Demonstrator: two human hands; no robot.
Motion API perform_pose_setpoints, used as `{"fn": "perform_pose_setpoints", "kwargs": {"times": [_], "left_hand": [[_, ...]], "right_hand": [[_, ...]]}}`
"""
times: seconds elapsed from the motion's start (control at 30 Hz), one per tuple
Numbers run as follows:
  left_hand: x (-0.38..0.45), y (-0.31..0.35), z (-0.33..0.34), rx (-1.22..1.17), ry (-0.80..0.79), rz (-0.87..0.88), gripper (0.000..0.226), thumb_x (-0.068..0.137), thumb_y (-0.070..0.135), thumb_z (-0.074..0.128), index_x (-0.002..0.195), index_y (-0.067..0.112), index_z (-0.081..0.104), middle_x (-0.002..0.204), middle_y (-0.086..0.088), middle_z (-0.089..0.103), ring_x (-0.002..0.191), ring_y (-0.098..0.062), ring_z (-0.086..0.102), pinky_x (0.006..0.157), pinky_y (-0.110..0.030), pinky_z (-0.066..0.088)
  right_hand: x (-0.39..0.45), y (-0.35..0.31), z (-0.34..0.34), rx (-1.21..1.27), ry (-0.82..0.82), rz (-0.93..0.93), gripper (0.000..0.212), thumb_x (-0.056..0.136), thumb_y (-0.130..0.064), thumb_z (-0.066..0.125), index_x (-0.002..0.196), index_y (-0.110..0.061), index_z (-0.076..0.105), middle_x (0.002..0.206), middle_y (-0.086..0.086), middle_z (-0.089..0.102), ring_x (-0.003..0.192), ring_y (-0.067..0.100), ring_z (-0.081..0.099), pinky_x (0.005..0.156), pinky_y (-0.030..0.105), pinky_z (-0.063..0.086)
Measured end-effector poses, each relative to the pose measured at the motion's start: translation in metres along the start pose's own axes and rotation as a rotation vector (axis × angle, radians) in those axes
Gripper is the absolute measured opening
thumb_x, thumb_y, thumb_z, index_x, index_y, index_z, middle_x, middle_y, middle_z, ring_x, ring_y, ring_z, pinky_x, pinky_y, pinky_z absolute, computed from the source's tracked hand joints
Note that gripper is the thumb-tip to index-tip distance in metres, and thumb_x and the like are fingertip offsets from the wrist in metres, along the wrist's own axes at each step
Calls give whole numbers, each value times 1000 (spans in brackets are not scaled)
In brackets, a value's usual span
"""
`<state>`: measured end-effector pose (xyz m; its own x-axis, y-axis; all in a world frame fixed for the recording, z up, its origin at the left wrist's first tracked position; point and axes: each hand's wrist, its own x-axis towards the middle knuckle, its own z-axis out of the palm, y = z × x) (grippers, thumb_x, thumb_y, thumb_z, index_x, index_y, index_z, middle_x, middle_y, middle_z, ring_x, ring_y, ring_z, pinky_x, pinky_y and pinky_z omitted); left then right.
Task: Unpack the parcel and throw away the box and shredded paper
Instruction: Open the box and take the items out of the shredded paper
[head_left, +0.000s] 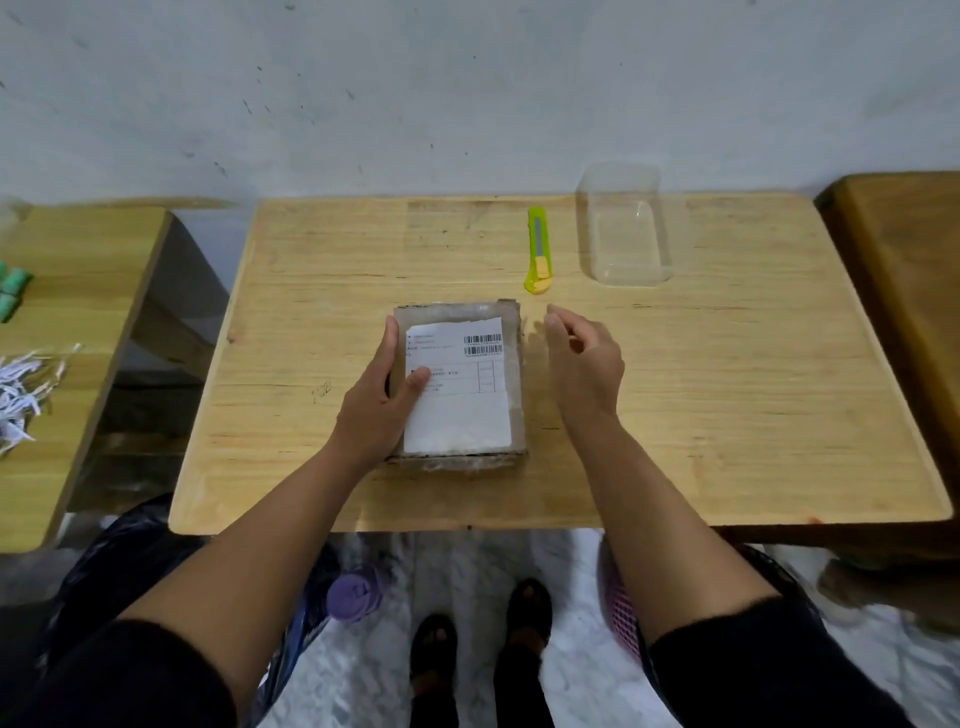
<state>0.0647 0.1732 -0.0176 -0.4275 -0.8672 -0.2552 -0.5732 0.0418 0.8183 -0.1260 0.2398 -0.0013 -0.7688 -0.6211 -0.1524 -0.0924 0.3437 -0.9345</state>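
Parcel (462, 384) still sealed; unpacking is judged not yet begun.
The taped cardboard parcel, labelled on top, is lying mid-surface (727, 395), being steadied by the left hand (382, 400), its grip curled round the parcel's left edge; the right hand (584, 364) is hovering just right of it, grip loosely spread, empty; the cutter (538, 250) beyond the parcel is lying untouched.

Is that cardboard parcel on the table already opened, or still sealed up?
Still sealed. The parcel lies flat, its top closed under the white label; the green cutter lies untouched beyond it.
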Motion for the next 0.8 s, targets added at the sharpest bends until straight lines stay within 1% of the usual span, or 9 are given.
{"fn": "perform_pose_setpoints", "kwargs": {"times": [0.1,0.17,0.23,0.3,0.37,0.43,0.53,0.67,0.8], "left_hand": [[-1,2,1,130,93,63,69,93,39,48,149,26,11,151,-1,31,130,-21,40,98,-37,41],[-1,5,2,188,163,77,69,90,37,54,147,19,21,144,-8,38,127,-23,41,97,-33,37],[-4,7,3,197,204,54,69,88,38,57,145,15,27,138,-12,41,124,-24,42,95,-30,36],[-10,7,3,187,214,50,72,86,41,58,145,12,28,139,-13,42,126,-25,41,100,-33,36],[-20,0,3,125,163,79,81,81,47,62,145,13,26,143,-9,40,130,-23,39,106,-39,38],[-30,-8,1,55,54,77,102,67,65,65,147,21,18,149,-3,35,134,-21,37,106,-46,40],[-38,-13,-3,22,-47,27,126,48,78,65,148,30,4,151,4,32,132,-18,39,104,-45,42],[-37,-12,-2,0,-59,16,133,42,74,67,148,30,1,152,4,30,132,-18,39,106,-40,40],[-38,-11,-1,-37,-51,10,132,40,74,68,147,34,1,153,5,30,134,-17,36,108,-37,36]], "right_hand": [[-35,3,-3,-71,-33,-30,25,91,-24,55,112,-17,67,104,-2,61,90,6,54,81,15,41],[-50,4,-1,-126,-28,-47,26,90,-24,57,113,-16,67,104,2,62,87,8,54,79,15,39],[-59,5,2,-131,-26,-21,29,88,-25,59,115,-15,66,105,4,61,88,9,53,82,15,39],[-65,3,5,-130,-25,13,32,87,-24,61,117,-15,64,105,4,59,88,7,51,84,15,38],[-70,2,7,-94,-21,48,33,86,-22,60,119,-17,63,102,1,56,89,7,51,86,16,38],[-74,1,7,-63,-15,63,33,86,-20,60,119,-18,63,98,-3,54,91,7,52,88,18,39],[-77,5,8,-52,-12,57,34,86,-19,60,120,-15,62,100,-4,55,94,8,55,93,21,42],[-78,9,12,-18,5,71,32,86,-15,61,118,-13,63,102,-3,56,83,1,52,92,19,44],[-76,6,11,144,-10,168,28,85,-15,63,113,-18,66,109,-4,57,88,2,56,91,21,47]]}}
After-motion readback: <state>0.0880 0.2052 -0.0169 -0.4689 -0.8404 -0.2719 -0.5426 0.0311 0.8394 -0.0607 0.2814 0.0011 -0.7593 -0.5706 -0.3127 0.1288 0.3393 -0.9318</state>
